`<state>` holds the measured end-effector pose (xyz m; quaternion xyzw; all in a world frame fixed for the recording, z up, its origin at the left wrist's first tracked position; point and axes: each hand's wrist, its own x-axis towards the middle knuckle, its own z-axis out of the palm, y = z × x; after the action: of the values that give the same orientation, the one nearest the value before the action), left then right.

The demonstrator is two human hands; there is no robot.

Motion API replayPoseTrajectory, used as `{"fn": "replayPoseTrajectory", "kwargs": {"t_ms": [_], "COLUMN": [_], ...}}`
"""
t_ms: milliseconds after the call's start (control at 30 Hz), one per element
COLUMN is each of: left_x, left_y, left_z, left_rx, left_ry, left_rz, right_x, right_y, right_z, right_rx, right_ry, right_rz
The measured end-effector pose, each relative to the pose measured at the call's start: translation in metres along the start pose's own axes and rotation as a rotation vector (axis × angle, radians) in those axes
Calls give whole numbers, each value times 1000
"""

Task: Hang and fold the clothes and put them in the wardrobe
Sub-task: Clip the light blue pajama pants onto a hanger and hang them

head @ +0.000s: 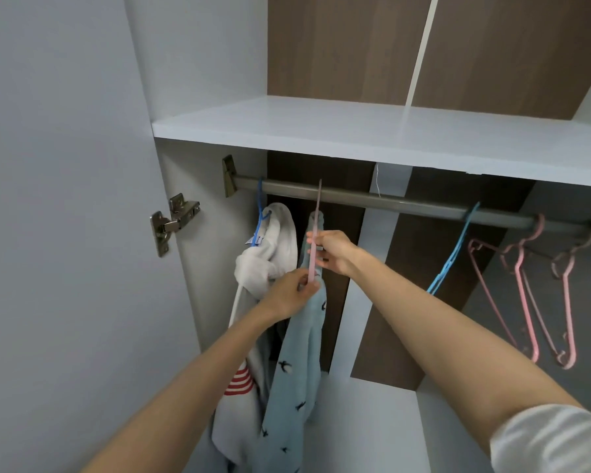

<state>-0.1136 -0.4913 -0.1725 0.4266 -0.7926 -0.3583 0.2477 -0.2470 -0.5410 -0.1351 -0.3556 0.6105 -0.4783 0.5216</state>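
Note:
A light blue shirt with small dark birds (296, 377) hangs on a pink hanger (316, 220) hooked over the grey wardrobe rail (372, 199). My left hand (292, 293) pinches the hanger's lower end together with the blue fabric. My right hand (331, 252) grips the hanger and the shirt's collar higher up. Left of it, a white garment with red stripes (263, 268) hangs on a blue hanger (260, 213).
An empty blue hanger (452, 254) and several empty pink hangers (526, 288) hang further right on the rail. A white shelf (372, 131) sits just above the rail. The open wardrobe door (65, 216) with its metal hinge (173, 221) stands at the left.

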Motion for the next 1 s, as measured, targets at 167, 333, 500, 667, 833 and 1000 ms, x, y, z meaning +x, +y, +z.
{"fn": "replayPoseTrajectory", "kwargs": {"t_ms": [167, 333, 500, 667, 833, 1000], "left_x": [3, -1, -10, -21, -42, -87], "left_y": [-3, -6, -5, -3, 5, 12], "left_z": [4, 12, 11, -2, -19, -28], "left_rx": [7, -18, -53, -70, -109, -109], "left_ry": [6, -7, -5, 118, 261, 364], "left_rz": [-14, -35, -52, -92, -63, -72], "right_x": [4, -2, -20, -54, -96, -130], "right_y": [2, 5, 6, 7, 6, 22], "right_z": [-3, -10, -18, -27, -35, -39], "right_rx": [-25, -63, -196, -369, -363, -363], "right_ry": [-24, -52, -60, -33, -111, -165], "right_rz": [-8, -17, -95, -308, -414, -432]}}
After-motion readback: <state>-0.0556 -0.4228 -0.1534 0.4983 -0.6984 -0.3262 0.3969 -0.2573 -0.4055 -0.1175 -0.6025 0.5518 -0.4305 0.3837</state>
